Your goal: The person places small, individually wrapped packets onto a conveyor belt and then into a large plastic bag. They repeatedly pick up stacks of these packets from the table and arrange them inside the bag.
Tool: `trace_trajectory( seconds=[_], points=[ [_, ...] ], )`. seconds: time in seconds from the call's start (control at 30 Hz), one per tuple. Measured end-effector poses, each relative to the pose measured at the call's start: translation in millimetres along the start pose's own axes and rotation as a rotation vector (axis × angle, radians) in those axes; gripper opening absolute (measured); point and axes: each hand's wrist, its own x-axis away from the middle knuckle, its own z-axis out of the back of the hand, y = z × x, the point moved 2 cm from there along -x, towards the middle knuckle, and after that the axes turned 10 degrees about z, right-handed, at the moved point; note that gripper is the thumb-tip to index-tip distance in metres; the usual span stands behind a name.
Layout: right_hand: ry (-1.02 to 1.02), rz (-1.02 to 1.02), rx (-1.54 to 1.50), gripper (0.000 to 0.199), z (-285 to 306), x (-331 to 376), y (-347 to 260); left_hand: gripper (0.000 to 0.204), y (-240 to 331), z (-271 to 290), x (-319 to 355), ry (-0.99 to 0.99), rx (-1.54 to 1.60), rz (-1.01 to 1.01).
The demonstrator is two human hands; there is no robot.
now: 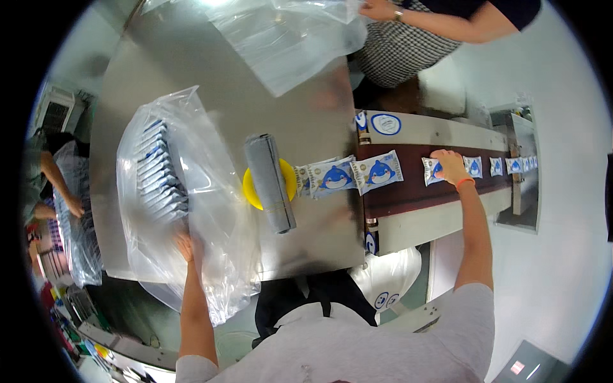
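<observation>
Left hand (185,246) lies spread inside the clear bag (211,210), steadying it; right hand (450,167) presses flat on a packet (433,171), stopping it on the conveyor belt (408,191).

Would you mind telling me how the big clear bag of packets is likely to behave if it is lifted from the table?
The clear bag looks thin and wrinkled, so it would probably sag. The stacked packets fill only one side, so the load may shift or slide. The left hand is inside its mouth; the film looks glossy, perhaps slippery.
</observation>
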Motion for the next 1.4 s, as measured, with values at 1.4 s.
trace_trajectory(
  seconds=[1.4],
  points=[
    [-0.361,0.387,-1.376,0.105,85,50,-500,0.07,10,15,-13,-0.16,0.214,0.117]
  ],
)
